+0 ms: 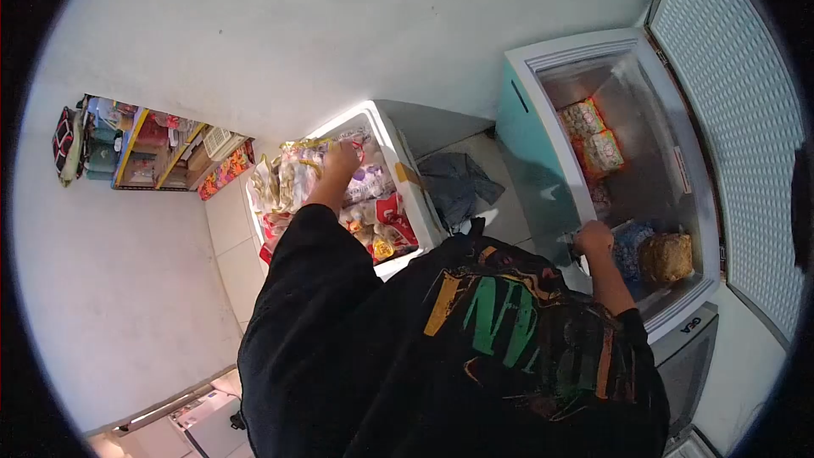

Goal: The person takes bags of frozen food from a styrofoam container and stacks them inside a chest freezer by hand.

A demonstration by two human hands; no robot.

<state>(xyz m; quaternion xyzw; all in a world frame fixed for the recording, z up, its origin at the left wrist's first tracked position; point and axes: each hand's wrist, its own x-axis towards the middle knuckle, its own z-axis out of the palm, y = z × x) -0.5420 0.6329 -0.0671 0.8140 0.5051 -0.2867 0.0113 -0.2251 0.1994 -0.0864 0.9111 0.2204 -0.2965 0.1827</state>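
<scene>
My left hand [342,161] is over a white foam box [409,191] full of packaged food. Its fingers are closed on a clear, gold-edged food pack [292,171] at the top of the pile. Beneath lie purple-and-white packs [370,182] and red packs [392,214]. On the other side, my right hand [593,240] is closed at the near rim of an open chest freezer [583,195], its fingertips partly hidden. Inside the freezer are red-and-green food packs [604,151], a brown block-like pack [666,258] and a blue pack [629,246].
A dark cloth [462,182] lies on the tiled floor between box and freezer. The freezer lid [733,76] stands raised at the right. At the left, a shelf [148,153] holds assorted goods. A grey GEA-marked appliance [688,365] stands beside the freezer.
</scene>
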